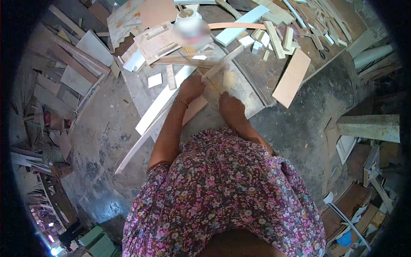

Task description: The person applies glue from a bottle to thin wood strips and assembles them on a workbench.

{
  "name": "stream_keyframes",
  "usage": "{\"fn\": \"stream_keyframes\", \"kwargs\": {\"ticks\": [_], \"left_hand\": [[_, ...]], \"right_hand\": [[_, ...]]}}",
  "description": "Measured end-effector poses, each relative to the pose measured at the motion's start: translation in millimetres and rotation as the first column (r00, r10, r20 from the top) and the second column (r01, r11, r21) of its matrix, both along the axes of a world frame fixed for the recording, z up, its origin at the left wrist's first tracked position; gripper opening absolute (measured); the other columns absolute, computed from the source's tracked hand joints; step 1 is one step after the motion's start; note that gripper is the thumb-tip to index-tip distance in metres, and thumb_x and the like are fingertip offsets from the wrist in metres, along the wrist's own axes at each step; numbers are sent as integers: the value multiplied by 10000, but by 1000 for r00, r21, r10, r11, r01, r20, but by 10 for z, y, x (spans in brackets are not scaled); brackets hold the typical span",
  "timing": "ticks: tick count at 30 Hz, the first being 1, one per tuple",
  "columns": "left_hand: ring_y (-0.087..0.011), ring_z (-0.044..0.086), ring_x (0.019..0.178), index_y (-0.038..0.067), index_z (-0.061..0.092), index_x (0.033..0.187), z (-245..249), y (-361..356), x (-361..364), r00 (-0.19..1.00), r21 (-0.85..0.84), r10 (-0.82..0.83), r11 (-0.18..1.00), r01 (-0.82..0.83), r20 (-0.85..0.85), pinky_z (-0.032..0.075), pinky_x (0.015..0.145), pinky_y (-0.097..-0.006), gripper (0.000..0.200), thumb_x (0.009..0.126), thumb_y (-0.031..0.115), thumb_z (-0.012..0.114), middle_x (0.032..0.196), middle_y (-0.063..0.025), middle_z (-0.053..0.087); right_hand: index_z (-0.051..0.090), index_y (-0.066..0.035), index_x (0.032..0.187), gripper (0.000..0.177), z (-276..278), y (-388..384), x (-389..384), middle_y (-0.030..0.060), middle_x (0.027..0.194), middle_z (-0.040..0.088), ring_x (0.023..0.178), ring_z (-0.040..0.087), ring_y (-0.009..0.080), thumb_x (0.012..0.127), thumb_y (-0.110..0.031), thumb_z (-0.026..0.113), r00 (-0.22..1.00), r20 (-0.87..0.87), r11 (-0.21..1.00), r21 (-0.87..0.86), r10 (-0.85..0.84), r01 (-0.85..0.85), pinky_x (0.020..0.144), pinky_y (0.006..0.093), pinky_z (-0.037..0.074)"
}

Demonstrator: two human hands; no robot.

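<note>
My left hand [192, 88], with a bracelet at the wrist, is closed on a narrow wooden strip [222, 62] that slants up to the right. Close by on the right, my right hand [232, 108] is closed, fingers pinched at a thin, stick-like thing too small to name. A long white board [156, 109] lies under and left of my left forearm. Between my hands and beyond them is the worktable [253, 99], with a small tan block [229, 79] on it.
At the table's far side stand a blurred white container [191, 30] and several wood offcuts. A tan board [292, 78] overhangs the right edge near scissors [324, 52]. Stacked planks [92, 49] lie left; a beam [369, 126] juts in at right.
</note>
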State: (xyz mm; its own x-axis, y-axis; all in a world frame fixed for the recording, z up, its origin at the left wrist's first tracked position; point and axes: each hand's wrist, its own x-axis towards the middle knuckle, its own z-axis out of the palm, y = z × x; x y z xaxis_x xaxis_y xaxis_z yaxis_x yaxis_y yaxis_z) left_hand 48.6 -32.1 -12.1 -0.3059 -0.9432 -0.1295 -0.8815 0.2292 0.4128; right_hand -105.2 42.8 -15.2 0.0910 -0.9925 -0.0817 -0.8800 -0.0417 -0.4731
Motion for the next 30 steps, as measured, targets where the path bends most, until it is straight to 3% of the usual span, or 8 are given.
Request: {"fn": "stream_keyframes", "kwargs": {"ticks": [3, 6, 14, 18, 21, 24, 27, 30], "left_hand": [[-334, 544, 767, -19, 556, 732, 96, 77, -102, 989, 30, -64, 998, 61, 131, 418, 710, -409, 213, 708, 158, 439, 785, -218, 549], [-327, 549, 759, -21, 557, 741, 48, 130, -128, 990, -52, -57, 997, 65, 131, 425, 702, -406, 209, 705, 144, 434, 770, -216, 552], [-328, 553, 764, -16, 560, 745, -33, 64, -35, 992, -27, 5, 1000, -1, 124, 433, 683, -411, 185, 689, 123, 451, 771, -212, 557], [-323, 552, 767, -5, 561, 754, 118, 159, -213, 978, 15, -16, 1000, 13, 207, 434, 681, -404, 182, 690, 138, 468, 780, -206, 557], [-314, 552, 760, 2, 563, 734, 103, 165, -190, 991, -69, -6, 997, 15, 132, 434, 678, -401, 175, 686, 147, 475, 766, -201, 558], [-310, 550, 756, 5, 562, 721, 90, 108, -159, 986, -46, 78, 996, -72, 150, 433, 677, -401, 178, 687, 159, 480, 757, -194, 558], [-315, 549, 761, 3, 558, 725, -73, 77, -50, 994, -159, 12, 987, 6, 109, 435, 688, -398, 188, 694, 168, 474, 775, -196, 558], [-312, 547, 772, 3, 550, 750, 142, 103, -152, 978, -17, -50, 998, 54, 202, 435, 694, -395, 197, 702, 177, 469, 799, -190, 555]], "right_hand": [[469, -6, 767, 238, -46, -1, 32, 201, 624, 548, 611, 555, 365, 811, -210, 353, 1000, 5, 1000, -13, 26, -25, 544, 451, 438], [470, -7, 759, 233, -27, -62, 44, 199, 621, 549, 609, 556, 364, 809, -203, 356, 1000, 7, 999, -24, 28, -28, 539, 452, 438], [475, 12, 757, 144, 26, 88, -10, 176, 614, 558, 574, 569, 323, 744, -111, 401, 1000, -16, 999, -26, 23, -24, 505, 422, 456], [464, -10, 746, 230, -7, 4, 41, 211, 630, 547, 619, 557, 362, 813, -197, 349, 1000, 19, 1000, -16, -5, 5, 555, 454, 434], [463, -8, 749, 200, 56, -41, 23, 202, 629, 547, 612, 558, 352, 796, -177, 367, 999, 35, 999, -41, -6, 8, 549, 445, 441], [464, -5, 763, 137, 21, 47, 27, 180, 617, 545, 597, 560, 334, 761, -127, 402, 998, 56, 999, -48, -19, 22, 528, 429, 450], [465, -4, 754, 171, 71, 109, -15, 191, 612, 545, 587, 559, 343, 782, -154, 388, 999, 38, 995, -95, -1, 5, 516, 433, 446], [460, 8, 728, 227, 54, 40, 18, 211, 593, 542, 571, 557, 356, 801, -189, 374, 1000, 20, 997, -83, -4, 6, 512, 436, 443]]}}
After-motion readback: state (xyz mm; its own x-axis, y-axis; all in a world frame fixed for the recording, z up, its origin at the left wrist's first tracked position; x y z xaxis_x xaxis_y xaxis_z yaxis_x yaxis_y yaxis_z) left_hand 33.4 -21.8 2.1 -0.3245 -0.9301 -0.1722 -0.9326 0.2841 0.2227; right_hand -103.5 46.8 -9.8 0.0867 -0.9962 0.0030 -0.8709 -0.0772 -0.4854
